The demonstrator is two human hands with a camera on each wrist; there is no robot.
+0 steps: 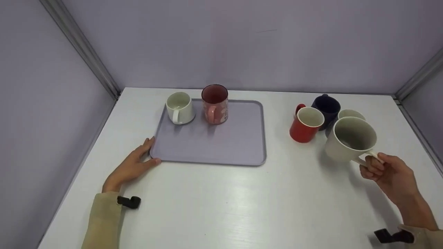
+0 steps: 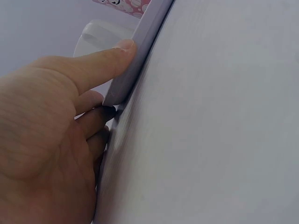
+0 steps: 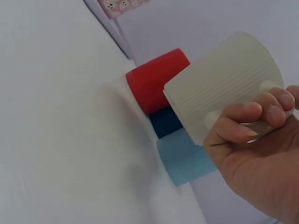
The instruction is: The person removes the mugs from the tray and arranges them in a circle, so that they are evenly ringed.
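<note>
My right hand [image 1: 391, 174] grips the handle of a large cream mug [image 3: 224, 79] with a ribbed side, its fingers curled through. The mug hangs above the table, slightly tilted, with its mouth up. Below and beyond it stand a red mug [image 1: 304, 129], a dark blue mug [image 1: 327, 105] and a light blue mug [image 3: 184, 156], partly hidden. On the left, my left hand [image 1: 133, 166] holds the near left corner of a lilac tray [image 1: 238, 141], thumb on the front rim and fingers along the side. A white mug [image 1: 181, 112] and a pink patterned mug [image 1: 219, 110] stand upright on it.
The white table [image 1: 221, 204] carries everything and meets a pale back wall [image 1: 221, 45]. Side panels with metal corner posts [image 1: 83, 48] rise at left and right. The tray's right rim faces the red mug across a stretch of table.
</note>
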